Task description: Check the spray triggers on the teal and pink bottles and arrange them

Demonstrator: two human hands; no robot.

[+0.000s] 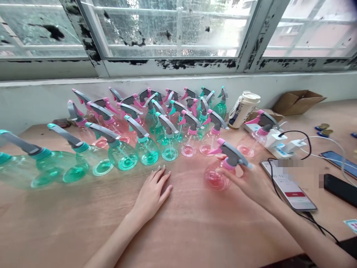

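Right hand is gripping a pink spray bottle round its neck and upper body: thumb is pressing on the near side, fingers are wrapping the far side, partly hidden. Trigger head is sticking up above those fingers, nozzle pointing toward the left. Can't tell if the base is touching the table.

Left hand is lying palm-down on the tabletop, fingers slightly apart, holding nothing. Just beyond its fingertips a green spray bottle is standing upright; more green bottles are lining up to the left of those fingers.

Two pink bottles are standing beyond the gap between the hands. Behind them a mixed pink-and-green cluster is sitting in front of the window wall.

Beyond the right fingers, another pink bottle is standing beside a power strip with chargers plugged in; a lidded cup is standing farther out. Right of the right hand, a phone is lying screen-up, a black cable running along its left edge.
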